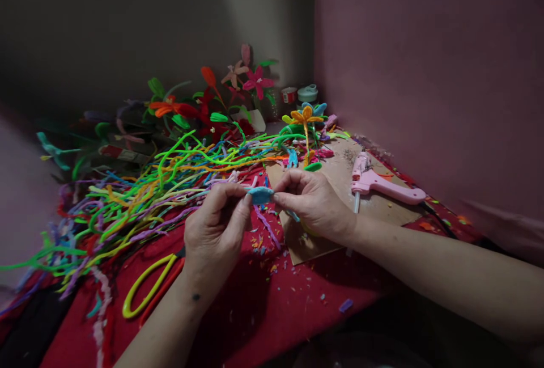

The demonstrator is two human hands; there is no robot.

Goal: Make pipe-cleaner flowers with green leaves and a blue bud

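Between my two hands stretches a small blue petal shape (260, 195) of fuzzy pipe cleaner, held above the red cloth (255, 311). My left hand (219, 220) pinches its left end between thumb and forefinger. At the other end, my right hand (312, 201) grips the tip the same way, its remaining fingers curled. Part of a light blue piece shows under the right hand, mostly hidden. Scissors (148, 286) with yellow and red handles lie beside my left wrist, their blades hidden by the hand.
A pink glue gun (382, 184) rests on a cardboard sheet (310, 249) at right. Many coloured pipe cleaners (170, 175) spread across the left. Pipe-cleaner flowers (258, 81) stand at the back, with an orange flower (305, 118) nearer. Fuzzy scraps (346, 305) litter the cloth. Walls close off the back and right.
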